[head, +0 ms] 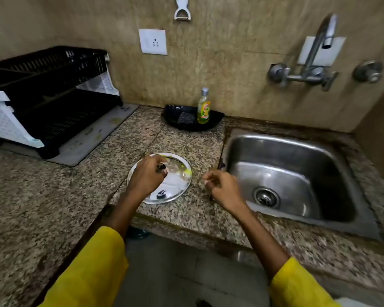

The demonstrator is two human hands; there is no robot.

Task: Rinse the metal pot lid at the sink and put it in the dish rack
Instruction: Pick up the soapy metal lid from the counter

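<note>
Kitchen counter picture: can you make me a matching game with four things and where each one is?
Things:
1. metal pot lid
2. dish soap bottle
3. peeler
4. dish rack

Places:
A. hanging on the wall
B. far left of the counter
C. standing in a black tray
D. flat on the counter, under the left hand

Pairs: 1-D, 2-C, 3-A, 4-B
</note>
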